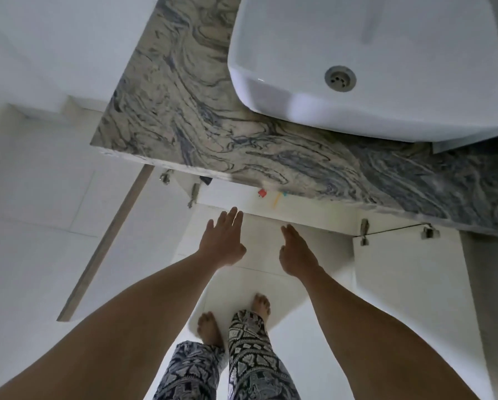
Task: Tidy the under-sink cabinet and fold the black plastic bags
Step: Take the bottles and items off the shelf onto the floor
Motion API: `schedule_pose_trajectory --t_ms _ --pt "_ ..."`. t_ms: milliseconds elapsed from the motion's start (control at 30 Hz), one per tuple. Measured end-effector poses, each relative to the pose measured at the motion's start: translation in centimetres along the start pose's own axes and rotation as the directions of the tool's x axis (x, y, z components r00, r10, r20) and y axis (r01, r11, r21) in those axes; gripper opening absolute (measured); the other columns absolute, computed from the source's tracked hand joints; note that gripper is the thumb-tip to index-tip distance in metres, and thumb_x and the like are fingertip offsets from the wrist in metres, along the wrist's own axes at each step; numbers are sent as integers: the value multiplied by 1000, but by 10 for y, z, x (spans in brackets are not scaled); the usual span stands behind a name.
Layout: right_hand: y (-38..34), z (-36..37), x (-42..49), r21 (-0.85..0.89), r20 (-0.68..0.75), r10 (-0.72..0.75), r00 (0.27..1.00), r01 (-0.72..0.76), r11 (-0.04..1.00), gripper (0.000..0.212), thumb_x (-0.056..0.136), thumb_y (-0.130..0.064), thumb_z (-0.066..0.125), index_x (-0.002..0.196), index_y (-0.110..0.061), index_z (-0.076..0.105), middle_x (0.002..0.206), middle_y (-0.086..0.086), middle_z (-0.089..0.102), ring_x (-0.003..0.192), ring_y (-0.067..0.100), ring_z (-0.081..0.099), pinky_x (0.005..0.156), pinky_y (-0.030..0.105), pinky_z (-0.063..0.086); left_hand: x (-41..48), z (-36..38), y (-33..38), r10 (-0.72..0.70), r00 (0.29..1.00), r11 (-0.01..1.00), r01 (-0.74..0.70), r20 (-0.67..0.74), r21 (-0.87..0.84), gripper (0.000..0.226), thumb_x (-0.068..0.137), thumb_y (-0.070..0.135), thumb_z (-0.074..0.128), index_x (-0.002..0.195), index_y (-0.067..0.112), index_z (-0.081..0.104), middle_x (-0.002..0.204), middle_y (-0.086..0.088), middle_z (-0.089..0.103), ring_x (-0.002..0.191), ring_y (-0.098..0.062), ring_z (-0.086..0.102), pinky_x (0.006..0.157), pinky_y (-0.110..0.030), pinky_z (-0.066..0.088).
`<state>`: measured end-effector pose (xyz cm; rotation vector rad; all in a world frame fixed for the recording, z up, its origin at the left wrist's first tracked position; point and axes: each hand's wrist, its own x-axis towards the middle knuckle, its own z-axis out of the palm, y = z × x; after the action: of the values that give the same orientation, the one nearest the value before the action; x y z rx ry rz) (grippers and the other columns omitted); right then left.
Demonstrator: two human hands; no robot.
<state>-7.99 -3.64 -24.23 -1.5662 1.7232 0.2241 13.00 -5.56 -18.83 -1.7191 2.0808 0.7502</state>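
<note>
I stand over the under-sink cabinet (305,216) and look straight down; both of its doors hang open. My left hand (223,241) and my right hand (296,252) reach side by side toward the cabinet's front edge, fingers straight, holding nothing. Most of the inside is hidden beneath the marbled countertop (201,116). Only a strip of white shelf shows, with a small red item (261,193) and a yellow item (277,199) on it. A dark corner (206,180) pokes out under the counter's edge; I cannot tell what it is.
The white basin (270,82) sits on the countertop at the upper right. The left door (109,243) shows edge-on, and the right door (409,272) swings out to my right. My bare feet (210,330) stand on white floor tiles just before the cabinet.
</note>
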Motion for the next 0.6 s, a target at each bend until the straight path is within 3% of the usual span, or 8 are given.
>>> schedule_pose_trajectory --t_ms 400,500,600 --pt "115 56 152 121 -199 16 980 9 993 58 101 -14 36 156 -20 19 164 -5 11 150 17 15 119 42 25 181 120 37 -1 1000 1000 1 24 -7 86 95 34 52 159 13 0 168 -4 0 154 -25 7 120 -47 19" --pt "138 65 185 127 -315 -18 949 61 990 54 100 -12 40 153 -14 29 161 3 25 147 19 25 118 34 26 222 148 43 -8 1000 999 8 7 -47 85 93 31 51 160 14 1 169 -3 2 154 -25 8 120 -47 19" --pt "156 67 220 166 -435 -19 900 101 981 48 98 -10 46 146 -9 40 149 8 41 136 23 43 110 35 37 261 171 47 -7 998 999 4 -57 -49 82 93 30 51 159 14 5 167 -4 9 151 -24 16 116 -46 26"
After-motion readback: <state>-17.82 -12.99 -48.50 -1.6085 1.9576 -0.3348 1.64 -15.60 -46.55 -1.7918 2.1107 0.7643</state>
